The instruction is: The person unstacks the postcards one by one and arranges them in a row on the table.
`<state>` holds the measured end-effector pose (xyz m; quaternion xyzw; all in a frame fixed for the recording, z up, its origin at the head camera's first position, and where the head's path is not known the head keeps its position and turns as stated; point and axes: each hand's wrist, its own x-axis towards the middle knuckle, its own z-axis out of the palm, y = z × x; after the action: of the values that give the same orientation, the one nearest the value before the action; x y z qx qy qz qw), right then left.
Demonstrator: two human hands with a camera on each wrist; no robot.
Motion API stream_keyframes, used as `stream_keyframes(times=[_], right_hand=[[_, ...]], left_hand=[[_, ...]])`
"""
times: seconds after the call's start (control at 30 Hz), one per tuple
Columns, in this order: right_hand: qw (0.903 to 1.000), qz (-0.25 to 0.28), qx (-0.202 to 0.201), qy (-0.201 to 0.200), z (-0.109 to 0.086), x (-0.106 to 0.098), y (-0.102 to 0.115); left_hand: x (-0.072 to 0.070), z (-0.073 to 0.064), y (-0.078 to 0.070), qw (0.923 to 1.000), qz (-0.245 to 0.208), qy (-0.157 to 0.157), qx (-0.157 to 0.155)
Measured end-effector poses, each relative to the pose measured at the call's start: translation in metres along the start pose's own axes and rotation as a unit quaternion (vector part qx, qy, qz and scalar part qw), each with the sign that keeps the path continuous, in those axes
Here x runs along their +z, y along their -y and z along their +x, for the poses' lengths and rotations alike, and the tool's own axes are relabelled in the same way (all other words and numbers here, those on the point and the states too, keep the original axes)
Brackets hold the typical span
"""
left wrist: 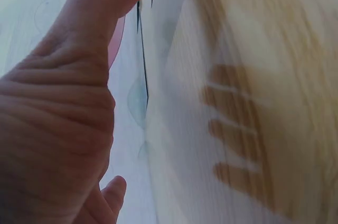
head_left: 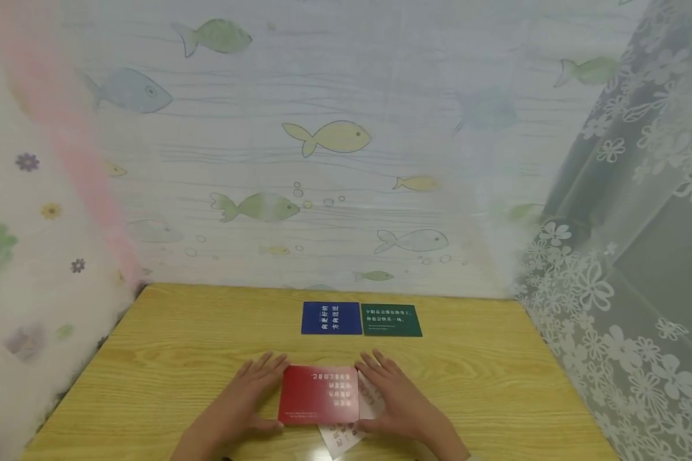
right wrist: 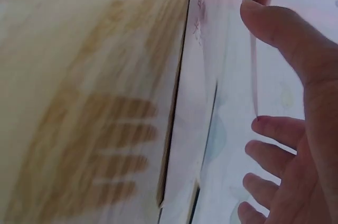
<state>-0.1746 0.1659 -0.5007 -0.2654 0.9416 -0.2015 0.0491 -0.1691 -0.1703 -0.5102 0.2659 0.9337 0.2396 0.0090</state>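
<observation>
A red card [head_left: 317,395] with white printed characters is held level above the table between my two hands. My left hand [head_left: 248,390] grips its left side, thumb at the near corner and fingers at the far one. On the opposite side my right hand [head_left: 398,400] holds the card the same way; the right wrist view shows the thumb [right wrist: 264,20] and index fingertip [right wrist: 261,123] at its thin edge. Beneath lies white printed paper [head_left: 346,440], partly covered by the red card and right hand; whether it is one piece I cannot tell.
A blue card [head_left: 331,318] and a green card [head_left: 392,320] lie side by side toward the back of the wood-grain table [head_left: 179,339]. Behind hangs a fish-print curtain [head_left: 346,211], with white floral lace [head_left: 605,346] at the right.
</observation>
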Motion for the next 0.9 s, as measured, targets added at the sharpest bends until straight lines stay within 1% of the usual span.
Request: stream_keyframes(times=[0.1, 0.23, 0.33, 0.4, 0.6, 0.73, 0.8, 0.9], right_hand=[[1.0000, 0.007, 0.003, 0.006, 0.003, 0.001, 0.002], [1.0000, -0.004, -0.001, 0.008, 0.010, 0.001, 0.004], [0.9999, -0.006, -0.002, 0.008, 0.016, 0.001, 0.007], [1.0000, -0.004, -0.005, 0.006, 0.020, 0.000, 0.008], [0.9998, 0.001, -0.020, -0.007, 0.031, 0.000, 0.014], [0.9998, 0.007, -0.019, -0.003, 0.035, 0.001, 0.016], [0.9999, 0.006, -0.016, 0.001, 0.036, 0.002, 0.016], [0.9999, 0.000, -0.016, 0.004, 0.038, 0.004, 0.015]], left_hand=[[-0.001, -0.001, 0.003, 1.0000, -0.008, 0.001, -0.005], [-0.004, 0.000, 0.008, 0.9995, -0.022, 0.005, -0.022], [-0.007, 0.001, 0.012, 0.9994, -0.022, 0.007, -0.027], [-0.011, 0.003, 0.014, 0.9995, -0.019, 0.008, -0.026], [-0.021, 0.005, 0.019, 0.9998, 0.010, -0.009, -0.012], [-0.023, 0.004, 0.023, 0.9997, 0.016, -0.019, -0.007], [-0.023, 0.004, 0.025, 0.9996, 0.019, -0.021, 0.000], [-0.024, 0.004, 0.027, 0.9995, 0.020, -0.022, 0.001]])
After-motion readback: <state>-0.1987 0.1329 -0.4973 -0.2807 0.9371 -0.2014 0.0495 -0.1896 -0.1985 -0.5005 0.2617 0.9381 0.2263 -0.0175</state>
